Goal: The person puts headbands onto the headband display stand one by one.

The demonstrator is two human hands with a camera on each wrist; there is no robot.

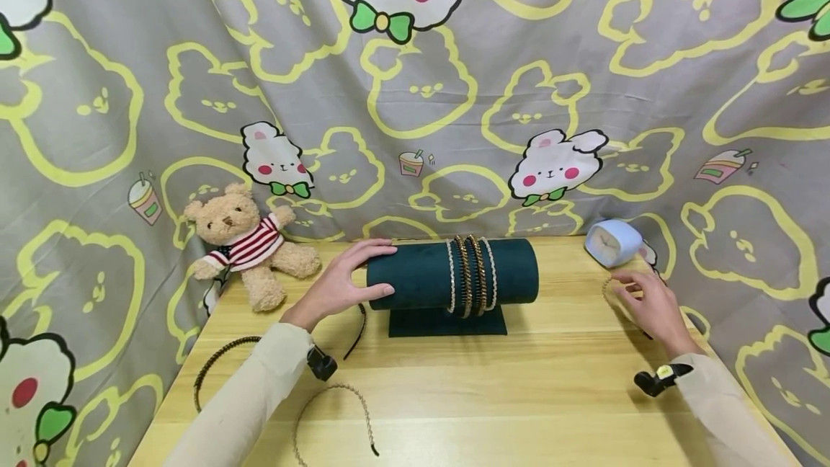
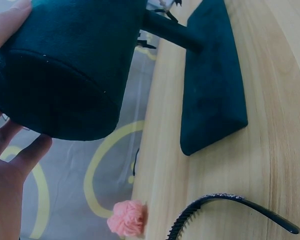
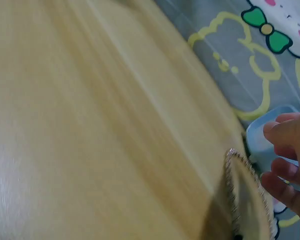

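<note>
Being gripped by left hand (image 1: 332, 292): dark green stand (image 1: 415, 276) carrying 4 headbands (image 1: 480, 276); beaded headband (image 3: 231, 180) seen close by right hand (image 1: 651, 308), whether pinched cannot be told.

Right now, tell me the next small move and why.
Probably secure the right hand on the textured headband: the two meet or nearly so, but no firm grip is plain, while the left hand holds the end of the display stand.
</note>
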